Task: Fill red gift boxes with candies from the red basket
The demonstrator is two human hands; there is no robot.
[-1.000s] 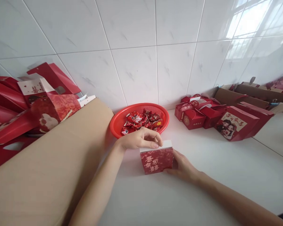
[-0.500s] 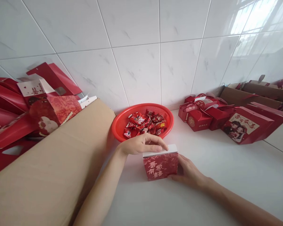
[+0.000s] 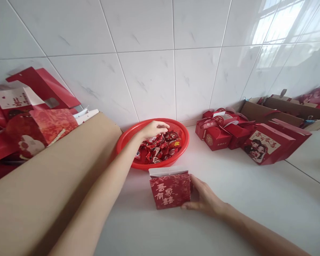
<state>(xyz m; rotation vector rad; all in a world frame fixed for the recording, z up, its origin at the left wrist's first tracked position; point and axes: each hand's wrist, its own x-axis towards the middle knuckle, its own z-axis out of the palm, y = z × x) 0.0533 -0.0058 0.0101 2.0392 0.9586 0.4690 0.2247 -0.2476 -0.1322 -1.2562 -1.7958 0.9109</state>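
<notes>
The left forearm extends diagonally from the lower edge of the view toward the back wall. The left hand [image 3: 155,129] is palm down over the oval red perforated plastic basket [image 3: 186,142], partly open, fingers loosely bent; the underside is hidden, so any contact with the candies cannot be told. The right forearm enters from the lower right. The right hand [image 3: 204,197] is partly closed around the right side of the red printed cardboard box [image 3: 170,192], thumb low on the front face, fingers behind the side edge.

The box stands upright on the white countertop [image 3: 229,217], just in front of the basket. Its front face carries pale characters over a floral pattern; white flaps [image 3: 168,171] stand at the top edge, with a gap between them. The red-wrapped candies [image 3: 162,147] lie in a loose heap inside the basket.

Small red cardboard gift boxes [image 3: 218,137] and red paper bags with a printed couple [image 3: 268,144] stand to the right. A large tan cardboard carton [image 3: 56,177] occupies the left side.
</notes>
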